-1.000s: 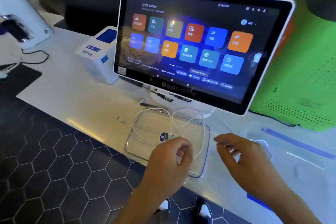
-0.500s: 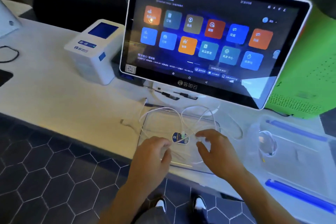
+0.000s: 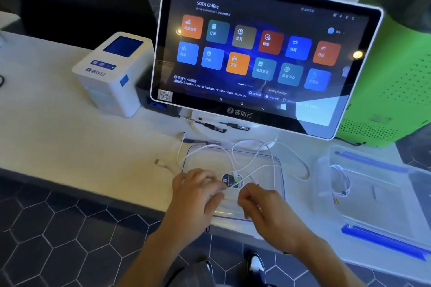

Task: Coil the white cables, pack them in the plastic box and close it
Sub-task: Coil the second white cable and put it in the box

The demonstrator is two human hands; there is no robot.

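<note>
Several loose white cables (image 3: 254, 158) lie tangled in loops across a clear plastic lid (image 3: 278, 170) that lies flat near the counter's front edge. One plug end (image 3: 158, 162) trails off to the lid's left. My left hand (image 3: 198, 191) and my right hand (image 3: 261, 202) meet over the lid's near part, beside its round blue sticker. Each pinches a strand of the white cable between thumb and fingers. The clear plastic box (image 3: 373, 193) with blue clips stands open to the right, with one coiled white cable (image 3: 340, 179) inside.
A large touchscreen terminal (image 3: 256, 53) stands just behind the lid, its base touching the cable loops. A white receipt printer (image 3: 112, 72) sits at the left and a green machine (image 3: 396, 77) at the back right. The white counter (image 3: 70, 142) ends just below my hands.
My right hand has moved left from beside the box onto the lid. Both hands have come together near the sticker and taken hold of the cable.
</note>
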